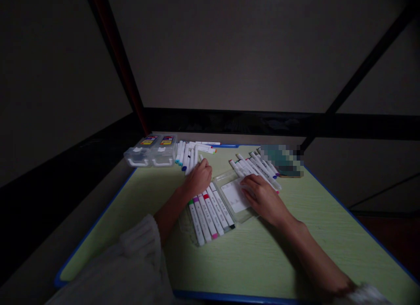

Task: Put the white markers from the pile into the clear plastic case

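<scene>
My left hand (198, 179) is closed, its fingers curled round a white marker (201, 157) whose end sticks out above them. Below that hand lies an opened clear plastic case (184, 224). Its left half holds a row of several white markers (210, 215) with coloured ends: green, purple, red, pink and black. A white paper insert (234, 195) shows in the other half, the lid. My right hand (262, 196) rests over the lid's right side with fingers loosely bent and apart, fingertips at the insert. Part of the lid is hidden under it.
Two clear boxes with white handles (163, 154) stand at the back left. Beside them lies a loose pile of markers (187, 155). Another group of markers (254, 165) is at the back right, near a blurred green item (282, 158). Blue edging (98, 228) rims the green table (262, 265).
</scene>
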`<action>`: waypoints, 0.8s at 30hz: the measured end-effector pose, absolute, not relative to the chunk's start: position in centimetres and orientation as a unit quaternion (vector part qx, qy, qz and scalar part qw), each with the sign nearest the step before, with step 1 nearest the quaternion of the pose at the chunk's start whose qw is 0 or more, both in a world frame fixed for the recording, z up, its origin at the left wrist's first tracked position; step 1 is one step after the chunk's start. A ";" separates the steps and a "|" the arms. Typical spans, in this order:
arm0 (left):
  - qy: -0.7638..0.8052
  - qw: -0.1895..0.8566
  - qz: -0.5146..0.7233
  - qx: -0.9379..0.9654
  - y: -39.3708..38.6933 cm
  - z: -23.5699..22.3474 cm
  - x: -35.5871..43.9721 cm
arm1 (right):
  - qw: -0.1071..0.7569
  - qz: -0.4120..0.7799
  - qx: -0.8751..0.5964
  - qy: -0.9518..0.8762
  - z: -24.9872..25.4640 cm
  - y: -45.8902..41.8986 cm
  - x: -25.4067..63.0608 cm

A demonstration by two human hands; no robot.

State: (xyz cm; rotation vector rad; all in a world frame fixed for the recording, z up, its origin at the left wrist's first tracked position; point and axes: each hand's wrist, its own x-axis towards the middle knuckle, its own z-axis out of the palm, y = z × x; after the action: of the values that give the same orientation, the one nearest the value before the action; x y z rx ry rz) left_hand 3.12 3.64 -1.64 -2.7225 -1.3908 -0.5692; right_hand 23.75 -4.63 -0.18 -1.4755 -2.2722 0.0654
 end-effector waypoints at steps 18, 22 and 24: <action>-0.478 -0.004 -0.209 -0.853 3.4 -1.6 3.4 | 0.219 0.020 -0.529 -0.820 -0.4 -4.5 23.8; -0.478 0.001 -0.225 -0.849 3.5 -1.7 3.3 | 0.219 0.022 -0.530 -0.819 -0.4 -4.6 23.8; -0.478 0.002 -0.238 -0.846 3.6 -1.8 3.2 | 0.219 0.022 -0.529 -0.820 -0.4 -4.6 23.8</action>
State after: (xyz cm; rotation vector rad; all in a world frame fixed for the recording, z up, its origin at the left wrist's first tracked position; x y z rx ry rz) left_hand 3.25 3.63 -1.84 -2.6530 -1.5001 -0.7455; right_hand 23.82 -4.56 -0.41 -1.4643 -2.2684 0.0609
